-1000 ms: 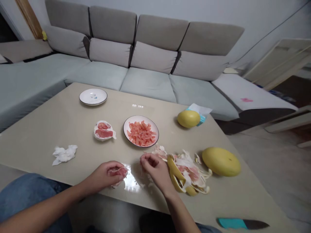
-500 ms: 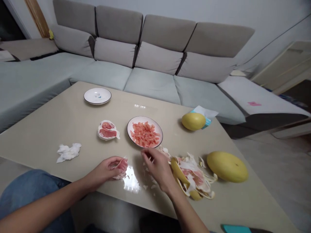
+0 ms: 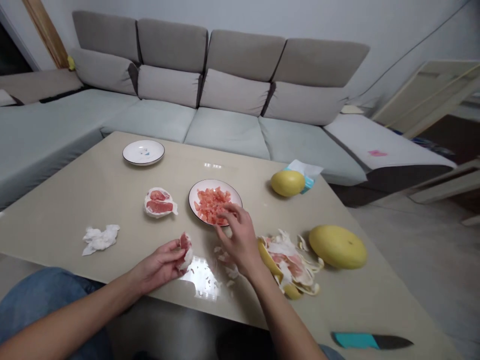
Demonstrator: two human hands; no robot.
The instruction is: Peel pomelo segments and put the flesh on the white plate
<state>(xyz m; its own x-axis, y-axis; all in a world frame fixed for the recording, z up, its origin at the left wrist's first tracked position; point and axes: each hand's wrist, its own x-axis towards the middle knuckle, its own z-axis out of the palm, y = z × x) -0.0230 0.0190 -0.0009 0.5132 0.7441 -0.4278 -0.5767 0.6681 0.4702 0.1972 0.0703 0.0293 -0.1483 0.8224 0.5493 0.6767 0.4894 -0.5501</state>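
My left hand [image 3: 165,262] is closed around a pomelo segment [image 3: 186,252], with red flesh and white membrane showing past the fingers. Over the near right rim of a dark-edged plate [image 3: 193,201] hovers my right hand [image 3: 240,237], its thumb and fingers apart. Red pomelo pieces [image 3: 210,201] are heaped on that plate, partly covered by the fingers. Left of the plate lies a partly peeled chunk of pomelo [image 3: 160,202] with white pith around its flesh. Beside my right wrist is a pile of pomelo peel and membrane [image 3: 288,265].
Two whole yellow pomelos, a large one [image 3: 337,246] and a smaller one [image 3: 287,183], sit on the right. A turquoise-handled knife [image 3: 371,341] lies at the near right edge. Another plate [image 3: 131,152] and crumpled tissue [image 3: 100,239] are on the left. A sofa [image 3: 225,132] stands behind.
My right hand has moved up and forward to the plate, and its fingers have spread. My left hand has turned the segment more upright. The view has shifted, showing more of the knife.
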